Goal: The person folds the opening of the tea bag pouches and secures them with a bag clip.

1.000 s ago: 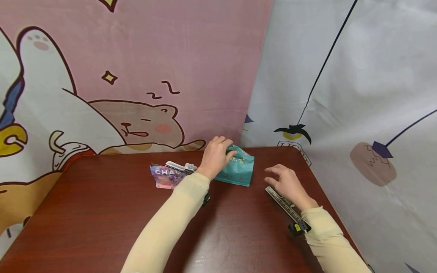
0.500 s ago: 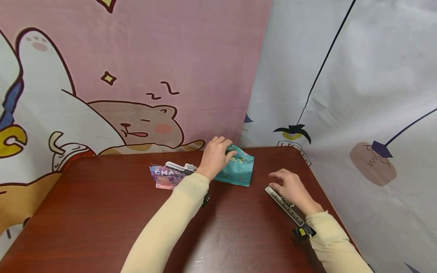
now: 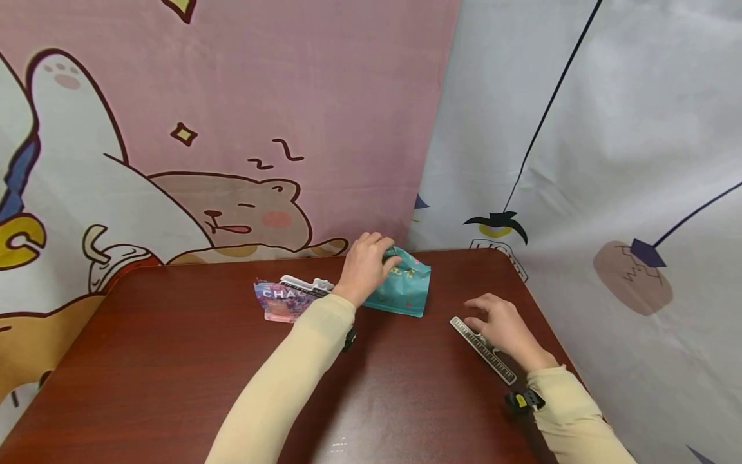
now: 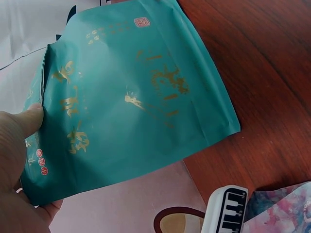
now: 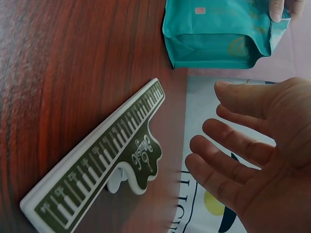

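My left hand [image 3: 364, 267] pinches the folded top of a teal pouch [image 3: 402, 290] with gold lettering, standing near the table's back edge. In the left wrist view the thumb [image 4: 30, 119] presses the pouch's front beside the fold, with fingers behind it. My right hand [image 3: 504, 325] hovers just above and beside a dark green and white piano-keyboard bag clip [image 3: 481, 351], its fingers loosely bent and holding nothing. That clip lies on the table with its wavy "Music" lever [image 5: 141, 160] towards the hand in the right wrist view.
Left of the teal pouch stands a pink and purple pouch [image 3: 281, 303], with a white piano-keyboard clip [image 3: 304, 285] along its top. The left forearm covers part of it. The dark red table [image 3: 174, 374] ends at a printed cloth backdrop [image 3: 371, 129] behind and to the right.
My right hand has drawn away from the teal pouch, back towards me and slightly right, over the clip. My left hand and the pouch stay in place.
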A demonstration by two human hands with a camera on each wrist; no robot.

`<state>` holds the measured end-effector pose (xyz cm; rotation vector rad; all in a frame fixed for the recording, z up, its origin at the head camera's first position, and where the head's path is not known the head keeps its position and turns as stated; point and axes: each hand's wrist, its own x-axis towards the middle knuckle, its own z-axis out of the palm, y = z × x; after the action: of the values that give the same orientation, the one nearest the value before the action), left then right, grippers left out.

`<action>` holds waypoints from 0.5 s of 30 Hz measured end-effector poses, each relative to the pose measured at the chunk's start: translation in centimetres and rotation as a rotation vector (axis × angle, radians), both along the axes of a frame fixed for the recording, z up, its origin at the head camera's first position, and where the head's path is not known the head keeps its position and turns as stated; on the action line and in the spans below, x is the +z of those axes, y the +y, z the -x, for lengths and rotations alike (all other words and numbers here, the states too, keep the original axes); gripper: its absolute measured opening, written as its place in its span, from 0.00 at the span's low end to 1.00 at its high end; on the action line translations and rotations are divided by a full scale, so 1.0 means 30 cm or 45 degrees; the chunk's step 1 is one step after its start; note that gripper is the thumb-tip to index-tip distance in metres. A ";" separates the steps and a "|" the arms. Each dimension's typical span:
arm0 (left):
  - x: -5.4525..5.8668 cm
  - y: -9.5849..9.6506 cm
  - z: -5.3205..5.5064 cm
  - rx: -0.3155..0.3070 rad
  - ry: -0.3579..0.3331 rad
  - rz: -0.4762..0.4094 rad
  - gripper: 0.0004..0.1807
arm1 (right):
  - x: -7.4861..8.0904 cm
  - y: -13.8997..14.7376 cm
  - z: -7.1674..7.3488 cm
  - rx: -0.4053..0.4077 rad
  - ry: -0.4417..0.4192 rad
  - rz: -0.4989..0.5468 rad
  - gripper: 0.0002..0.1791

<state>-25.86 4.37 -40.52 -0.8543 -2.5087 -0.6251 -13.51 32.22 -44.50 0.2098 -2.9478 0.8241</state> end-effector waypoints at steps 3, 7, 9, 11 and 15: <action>-0.003 0.000 0.001 -0.006 0.006 -0.006 0.19 | -0.004 0.009 -0.006 0.001 0.003 -0.020 0.18; -0.008 0.001 0.003 -0.009 0.015 -0.012 0.19 | -0.013 0.023 -0.015 0.010 0.013 -0.039 0.18; -0.008 0.001 0.004 -0.010 0.017 -0.013 0.19 | -0.019 0.030 -0.019 0.015 0.021 -0.045 0.18; -0.009 0.000 0.005 -0.009 0.015 -0.010 0.19 | -0.023 0.038 -0.021 0.016 0.024 -0.048 0.18; -0.006 0.000 0.006 -0.006 0.006 -0.006 0.19 | -0.029 0.050 -0.023 0.016 0.019 -0.055 0.18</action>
<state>-26.04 4.38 -40.69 -0.8591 -2.5006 -0.6293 -12.84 33.73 -45.39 0.2365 -2.9554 0.7576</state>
